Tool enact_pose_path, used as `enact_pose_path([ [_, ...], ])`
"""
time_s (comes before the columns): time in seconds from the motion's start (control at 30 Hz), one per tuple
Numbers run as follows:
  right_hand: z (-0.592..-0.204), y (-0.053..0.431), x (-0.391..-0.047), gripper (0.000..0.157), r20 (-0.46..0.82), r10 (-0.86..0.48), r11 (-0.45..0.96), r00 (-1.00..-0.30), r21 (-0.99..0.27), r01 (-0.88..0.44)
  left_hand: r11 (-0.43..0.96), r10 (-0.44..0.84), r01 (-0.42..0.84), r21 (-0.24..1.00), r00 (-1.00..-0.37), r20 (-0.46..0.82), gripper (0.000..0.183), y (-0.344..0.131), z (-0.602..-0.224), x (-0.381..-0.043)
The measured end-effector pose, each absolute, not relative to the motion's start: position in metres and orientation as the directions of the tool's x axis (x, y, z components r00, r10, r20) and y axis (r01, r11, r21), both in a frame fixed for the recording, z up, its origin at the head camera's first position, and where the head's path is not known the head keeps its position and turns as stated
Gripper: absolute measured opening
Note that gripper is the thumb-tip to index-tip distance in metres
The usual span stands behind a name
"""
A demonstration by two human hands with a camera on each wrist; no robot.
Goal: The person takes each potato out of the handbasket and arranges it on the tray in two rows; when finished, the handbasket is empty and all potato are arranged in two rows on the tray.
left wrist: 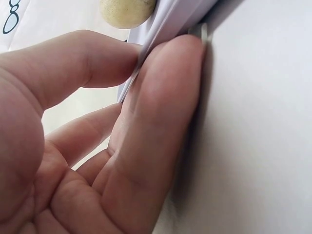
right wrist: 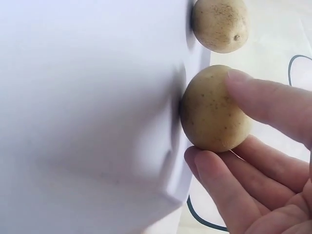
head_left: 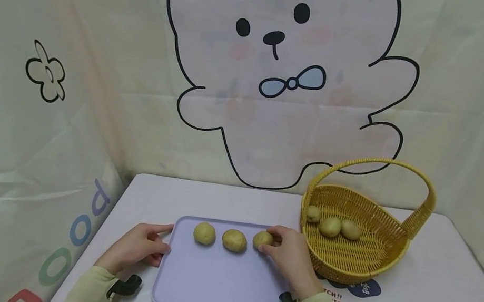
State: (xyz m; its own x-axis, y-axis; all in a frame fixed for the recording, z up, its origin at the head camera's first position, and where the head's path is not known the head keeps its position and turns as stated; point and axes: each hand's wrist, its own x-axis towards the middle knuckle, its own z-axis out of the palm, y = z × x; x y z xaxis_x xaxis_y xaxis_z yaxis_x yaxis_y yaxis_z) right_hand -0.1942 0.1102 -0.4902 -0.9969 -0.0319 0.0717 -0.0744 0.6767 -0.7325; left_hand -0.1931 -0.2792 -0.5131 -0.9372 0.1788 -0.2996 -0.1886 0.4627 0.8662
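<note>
One potato (right wrist: 214, 109) gripped: thumb on one side, fingers (right wrist: 224, 183) of the right hand (head_left: 289, 252) on the other. It is at the tray's far right corner; wrist view puts it against the tray or nearly so, and I cannot tell whether its weight is down. Left hand (head_left: 135, 242): fingertips at the left rim of the tray (head_left: 219, 286); cannot tell whether they pinch it or merely brace it.

Along the far side, near the held potato but apart from it, is the middle potato (head_left: 234, 240); then the left potato (head_left: 204, 233). Beside the tray's far right corner, on the surface (head_left: 434, 268), stands a wicker basket (head_left: 347, 270) with three potatoes (head_left: 330, 227) in it.

Risks, my judgement: a sideways push on release could roll the round potato into its neighbour; a careless left-hand lift would tilt the tray and set all rolling; the right wrist could catch the basket.
</note>
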Motion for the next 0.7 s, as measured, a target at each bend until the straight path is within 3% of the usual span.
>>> enact_pose_path([
  [0.7, -0.472, 0.119, -0.182, 0.042, 0.016, -0.072, 0.665, -0.997, -0.744, -0.06, 0.492, 0.171, -0.187, 0.85, -0.937, -0.305, 0.076, -0.276, -0.513, -0.194],
])
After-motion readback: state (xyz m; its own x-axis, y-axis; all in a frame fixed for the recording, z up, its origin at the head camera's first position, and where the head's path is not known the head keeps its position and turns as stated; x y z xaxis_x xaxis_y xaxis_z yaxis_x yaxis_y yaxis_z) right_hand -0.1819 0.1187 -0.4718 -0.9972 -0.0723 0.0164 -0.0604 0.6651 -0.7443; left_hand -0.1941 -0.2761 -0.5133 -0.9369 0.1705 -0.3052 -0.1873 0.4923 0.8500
